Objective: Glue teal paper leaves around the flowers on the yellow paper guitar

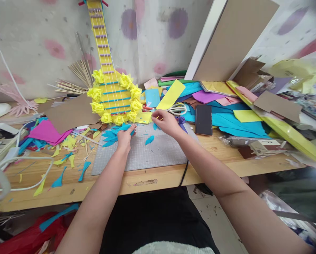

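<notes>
My left hand is closed at the right end of a heap of blue paper leaves, with blue paper showing between its fingertips. To its right, my right hand is pinched above the back of the grey cutting mat. What the pinch holds is too small to make out; a bit of blue paper shows just below the fingers. One loose blue leaf lies on the mat between my hands. Behind them stands a yellow paper guitar edged with yellow paper flowers.
A phone, scissors and a purple tool lie right of the mat. Coloured paper sheets are piled behind. Paper scraps and a white cable cover the left side. Wooden sticks stand behind.
</notes>
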The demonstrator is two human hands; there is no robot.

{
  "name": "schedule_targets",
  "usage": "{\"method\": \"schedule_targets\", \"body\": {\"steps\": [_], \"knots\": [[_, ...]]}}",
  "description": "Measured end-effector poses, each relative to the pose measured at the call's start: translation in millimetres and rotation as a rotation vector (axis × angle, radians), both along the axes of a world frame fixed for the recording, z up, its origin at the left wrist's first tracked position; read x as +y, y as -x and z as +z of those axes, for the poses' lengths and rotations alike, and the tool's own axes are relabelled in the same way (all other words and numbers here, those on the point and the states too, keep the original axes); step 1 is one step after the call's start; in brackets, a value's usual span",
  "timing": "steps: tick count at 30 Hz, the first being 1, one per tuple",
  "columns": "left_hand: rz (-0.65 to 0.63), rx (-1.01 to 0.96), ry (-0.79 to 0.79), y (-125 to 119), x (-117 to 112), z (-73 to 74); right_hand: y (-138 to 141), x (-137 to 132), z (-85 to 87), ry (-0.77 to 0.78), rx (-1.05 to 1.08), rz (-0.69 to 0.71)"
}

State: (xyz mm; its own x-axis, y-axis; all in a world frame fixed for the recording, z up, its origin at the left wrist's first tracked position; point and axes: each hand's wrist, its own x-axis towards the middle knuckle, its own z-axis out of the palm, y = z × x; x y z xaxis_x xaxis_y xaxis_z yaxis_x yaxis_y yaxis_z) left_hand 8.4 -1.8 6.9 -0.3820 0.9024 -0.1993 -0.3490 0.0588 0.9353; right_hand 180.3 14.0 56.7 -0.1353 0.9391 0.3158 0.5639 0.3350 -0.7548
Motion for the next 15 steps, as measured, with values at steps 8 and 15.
{"method": "schedule_targets", "body": {"steps": [8, 15], "knots": [[0.017, 0.046, -0.042, 0.0, 1.3, -1.6, 51.4, 24.1, -20.7, 0.462, 0.254, 0.063], [0.053, 0.099, -0.094, 0.6, 1.6, -1.2, 40.7, 20.0, -20.8, 0.231, 0.252, -0.003]]}}
